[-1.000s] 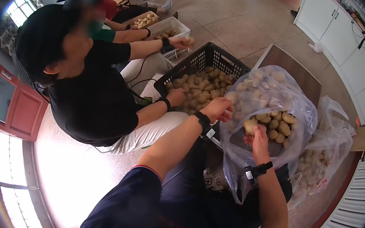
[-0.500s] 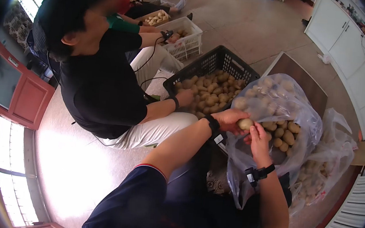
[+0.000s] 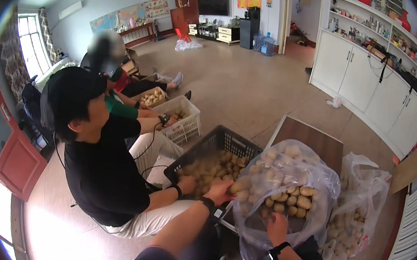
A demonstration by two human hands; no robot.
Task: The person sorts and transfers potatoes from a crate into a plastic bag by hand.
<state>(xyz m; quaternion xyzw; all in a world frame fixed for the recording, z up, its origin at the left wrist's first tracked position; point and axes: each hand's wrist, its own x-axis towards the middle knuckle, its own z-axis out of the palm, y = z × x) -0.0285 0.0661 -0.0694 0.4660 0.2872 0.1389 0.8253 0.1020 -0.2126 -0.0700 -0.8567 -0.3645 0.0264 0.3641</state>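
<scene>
My left hand (image 3: pixel 219 192) is by the near right edge of the black crate (image 3: pixel 206 144), its fingers closed on a potato (image 3: pixel 235 187). At the mouth of a clear plastic bag (image 3: pixel 326 180), my right hand (image 3: pixel 277 229) reaches toward the loose potatoes (image 3: pixel 294 200) inside. Its fingers look slightly apart, with nothing visible in them; the tips are partly hidden. Many potatoes (image 3: pixel 221 168) fill the black crate, where a co-worker's hand (image 3: pixel 187 184) also reaches in.
A co-worker in black (image 3: pixel 104 175) sits close on my left. Beyond are a white crate (image 3: pixel 188 128) and a cardboard box of potatoes (image 3: pixel 152 96). Under the bag lies a brown board (image 3: pixel 309 135). A second plastic bag of potatoes (image 3: pixel 348 231) stands at right, before white cabinets (image 3: pixel 361 75).
My hands have parted: the left moved toward the black crate with the potato, the right went down to the bag's opening. The head view has tilted up, showing more of the room.
</scene>
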